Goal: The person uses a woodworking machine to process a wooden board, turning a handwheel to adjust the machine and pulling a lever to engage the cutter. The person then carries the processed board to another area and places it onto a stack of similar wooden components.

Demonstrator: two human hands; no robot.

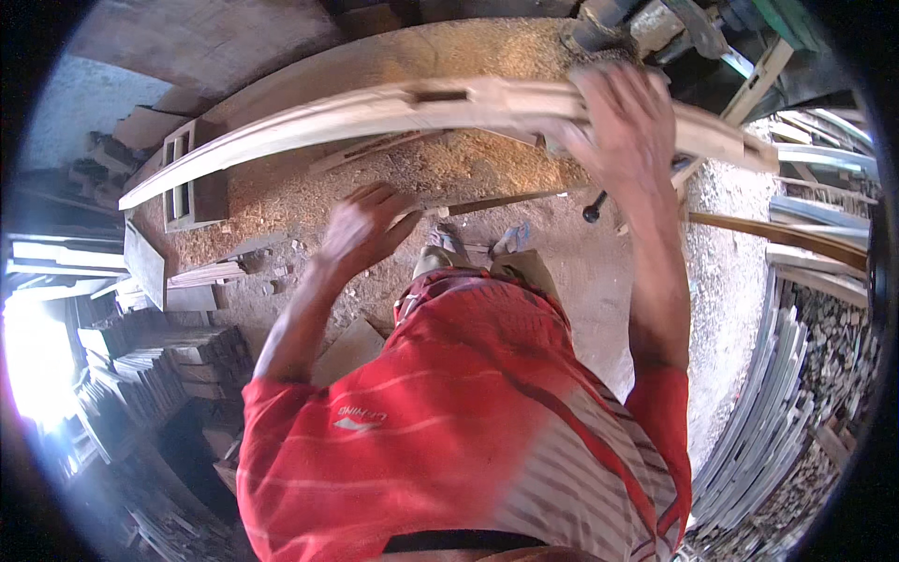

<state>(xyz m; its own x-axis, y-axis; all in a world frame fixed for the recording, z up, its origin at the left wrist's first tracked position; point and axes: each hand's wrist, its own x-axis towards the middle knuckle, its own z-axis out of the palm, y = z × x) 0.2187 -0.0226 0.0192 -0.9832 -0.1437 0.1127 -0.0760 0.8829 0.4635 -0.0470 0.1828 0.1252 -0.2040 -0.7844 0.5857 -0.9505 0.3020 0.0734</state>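
A long pale wooden beam [309, 129] crosses in front of me, with a slot cut through its face left of my right hand and another cut near its right end. My right hand [626, 126] is wrapped over the beam right of its middle, slightly blurred. On the near side of the beam, my left hand [368, 228] hangs apart from it, holding nothing, with its fingers loosely stretched and the thumb apart. Below the beam lies a workbench [281, 201] strewn with sawdust and shavings.
A wooden frame-like block [198, 178] stands at the bench's left. Dark machinery [599, 33] sits at the far right, and a black knob [592, 213] juts out near my right forearm. Stacked boards [154, 361] lie at left; long strips [749, 403] and offcuts lie at right.
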